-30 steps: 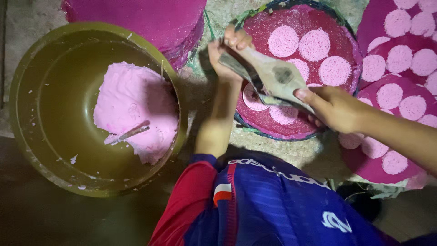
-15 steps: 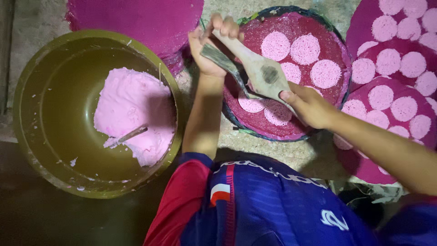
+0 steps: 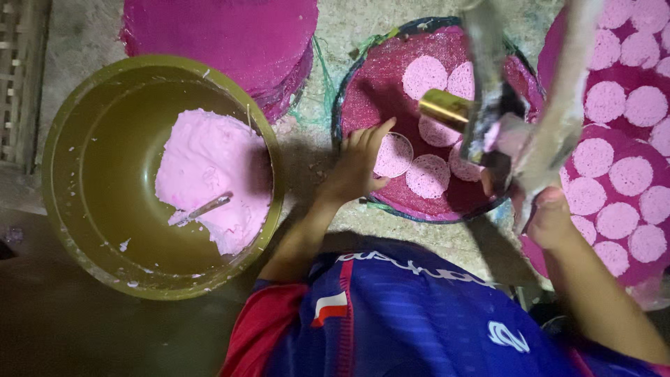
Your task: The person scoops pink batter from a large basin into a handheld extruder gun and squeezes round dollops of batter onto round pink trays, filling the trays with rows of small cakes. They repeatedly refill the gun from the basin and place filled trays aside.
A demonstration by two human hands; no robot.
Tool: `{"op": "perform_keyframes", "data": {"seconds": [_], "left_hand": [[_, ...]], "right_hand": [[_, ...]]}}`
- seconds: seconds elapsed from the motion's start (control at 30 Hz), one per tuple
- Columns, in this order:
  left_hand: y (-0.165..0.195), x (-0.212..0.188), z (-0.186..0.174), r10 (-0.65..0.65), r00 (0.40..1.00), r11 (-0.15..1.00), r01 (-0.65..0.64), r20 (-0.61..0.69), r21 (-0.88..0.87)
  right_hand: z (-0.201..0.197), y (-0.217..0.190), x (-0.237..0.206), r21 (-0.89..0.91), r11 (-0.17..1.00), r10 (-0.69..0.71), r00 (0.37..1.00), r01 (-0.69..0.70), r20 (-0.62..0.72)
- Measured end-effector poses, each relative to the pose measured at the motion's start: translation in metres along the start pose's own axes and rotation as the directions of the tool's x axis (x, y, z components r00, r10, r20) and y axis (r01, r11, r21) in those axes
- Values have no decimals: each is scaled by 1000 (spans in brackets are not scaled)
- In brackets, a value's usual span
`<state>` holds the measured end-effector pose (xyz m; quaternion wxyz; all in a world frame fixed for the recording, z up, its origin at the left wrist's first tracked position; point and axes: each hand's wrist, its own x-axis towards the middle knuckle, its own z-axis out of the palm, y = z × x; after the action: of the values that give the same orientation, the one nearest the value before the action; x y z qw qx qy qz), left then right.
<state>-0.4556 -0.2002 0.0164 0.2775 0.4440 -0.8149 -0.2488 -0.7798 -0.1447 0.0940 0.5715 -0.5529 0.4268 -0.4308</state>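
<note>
A round magenta woven tray (image 3: 370, 91) on the ground carries several pale pink discs. My left hand (image 3: 356, 166) reaches onto its near left part, fingertips pinching the rim of a small round mould (image 3: 393, 155) filled with pink paste. My right hand (image 3: 548, 218) is raised close to the camera and grips a flat metal scraper (image 3: 558, 105) smeared with pink paste. A second blade with a brass cylinder (image 3: 445, 106) sits alongside the scraper. These blurred tools hide the right part of the tray.
A large olive bowl (image 3: 84, 209) at the left holds pink paste (image 3: 209, 167) with a spoon (image 3: 202, 208) sunk in it. A stack of magenta trays (image 3: 223, 35) lies behind it. More trays of pink discs (image 3: 614, 160) lie on the right. A slatted mat (image 3: 17, 70) is far left.
My left hand has come down from the scraper onto the tray and set the round mould there. My right hand lifted the scraper up toward the camera.
</note>
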Motion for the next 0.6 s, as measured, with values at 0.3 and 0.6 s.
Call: {"op": "perform_keyframes", "data": {"seconds": [0.3, 0.6], "left_hand": [[-34, 43, -4, -246, 969, 944, 243, 15, -223], [-50, 76, 1, -235, 972, 955, 232, 5, -183]], "right_hand": [[-18, 11, -15, 142, 988, -28, 980, 57, -197], [-31, 31, -16, 120, 992, -32, 990, 49, -134]]}}
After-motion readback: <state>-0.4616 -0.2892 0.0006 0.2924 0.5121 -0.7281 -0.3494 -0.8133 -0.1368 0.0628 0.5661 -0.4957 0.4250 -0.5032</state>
